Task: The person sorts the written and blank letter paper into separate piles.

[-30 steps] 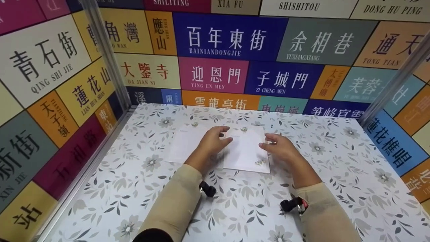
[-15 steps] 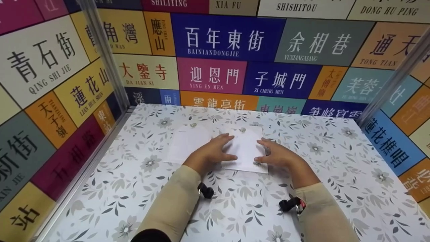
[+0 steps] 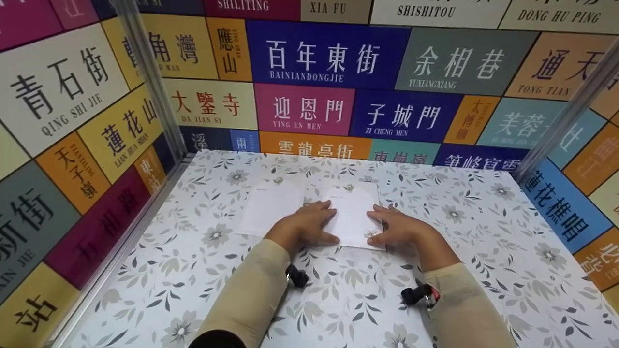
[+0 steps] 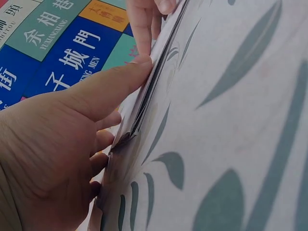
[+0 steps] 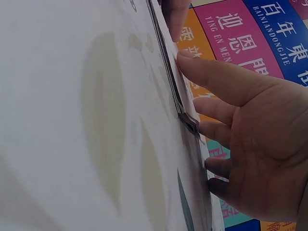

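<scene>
A white stack of stationery paper (image 3: pixel 352 220), with a small floral print at its top and faint small text, lies flat on the table in the head view. My left hand (image 3: pixel 309 224) rests along its left edge, thumb on the lower left corner area. Along the right edge lies my right hand (image 3: pixel 400 227), its thumb near the lower right print. Both hands have extended fingers and curl round nothing. Several thin layers show at the stack's edge (image 4: pixel 148 94) in the left wrist view. A similar white sheet (image 3: pixel 270 205) lies just left, partly behind my left hand.
A white cloth with grey leaves and flowers covers the table (image 3: pixel 353 304). Panels of coloured street-name signs (image 3: pixel 304 108) stand at the back and both sides. Metal posts (image 3: pixel 157 82) mark the corners.
Both hands have come down toward the stack's near edge and spread lower along its sides. A second ago they were higher, at its upper sides. The papers lie nearly where they were.
</scene>
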The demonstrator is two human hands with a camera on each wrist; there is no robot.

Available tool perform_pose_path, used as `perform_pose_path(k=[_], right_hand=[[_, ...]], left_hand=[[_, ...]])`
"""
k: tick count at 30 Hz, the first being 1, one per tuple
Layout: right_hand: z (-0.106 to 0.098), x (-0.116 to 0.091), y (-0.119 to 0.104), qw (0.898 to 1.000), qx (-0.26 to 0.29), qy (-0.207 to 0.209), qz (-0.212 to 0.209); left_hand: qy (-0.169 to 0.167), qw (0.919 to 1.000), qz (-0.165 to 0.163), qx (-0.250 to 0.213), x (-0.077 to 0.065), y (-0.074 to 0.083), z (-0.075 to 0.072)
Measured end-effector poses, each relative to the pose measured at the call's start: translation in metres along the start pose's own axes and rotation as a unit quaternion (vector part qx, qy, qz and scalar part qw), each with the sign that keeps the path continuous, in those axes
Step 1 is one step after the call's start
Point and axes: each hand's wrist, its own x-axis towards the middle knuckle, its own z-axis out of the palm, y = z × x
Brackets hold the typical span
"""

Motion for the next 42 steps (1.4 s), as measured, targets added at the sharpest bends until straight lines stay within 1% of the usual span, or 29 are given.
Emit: perform_pose_path(k=[3, 7, 10, 16, 19, 22, 25, 27, 31, 34, 38, 42], right_hand=[[0.0000, 0.0004, -0.0002, 1.000, -0.001, 0.000, 0.002], [0.0000, 0.0001, -0.0018, 1.000, -0.005, 0.001, -0.005], [-0.0002, -0.0009, -0.0033, 1.000, -0.006, 0.005, -0.006], [-0.0004, -0.0020, -0.0035, 1.000, 0.000, 0.009, 0.008], [-0.0002, -0.0015, -0.0030, 1.000, 0.006, 0.010, 0.011], [0.0002, -0.0005, -0.0017, 1.000, 0.008, 0.013, -0.003], [0.0000, 0.0004, 0.0008, 1.000, 0.006, 0.019, -0.025], [0.0000, 0.0002, 0.0019, 0.999, 0.012, 0.024, -0.028], [0.0006, 0.0008, 0.0020, 0.999, 0.013, 0.040, -0.030], [0.0013, 0.0010, 0.0004, 0.998, 0.018, 0.058, -0.014], [0.0017, 0.0015, -0.0014, 0.996, 0.023, 0.080, 0.015], [0.0017, 0.0023, -0.0007, 0.996, 0.002, 0.087, 0.008]], left_hand=[[-0.003, 0.9999, -0.011, -0.007, 0.0001, 0.0005, 0.0004], [-0.005, 0.9997, -0.020, -0.012, 0.0005, 0.0016, 0.0003], [-0.004, 0.9997, -0.022, -0.007, 0.0011, 0.0022, 0.0002], [0.002, 0.9998, -0.021, -0.003, 0.0007, 0.0040, 0.0005], [0.005, 0.9999, -0.014, 0.005, 0.0010, 0.0032, 0.0006], [0.010, 0.9998, 0.000, 0.019, 0.0027, 0.0015, 0.0001], [0.020, 0.9994, 0.010, 0.025, 0.0048, 0.0005, -0.0006], [0.027, 0.9994, 0.010, 0.018, 0.0056, 0.0007, -0.0010], [0.046, 0.9987, 0.013, 0.017, 0.0049, 0.0021, -0.0014], [0.062, 0.9979, 0.007, 0.017, 0.0032, 0.0038, -0.0013], [0.080, 0.9967, -0.013, 0.003, 0.0016, 0.0050, -0.0010], [0.084, 0.9960, -0.028, -0.008, 0.0019, 0.0044, -0.0002]])
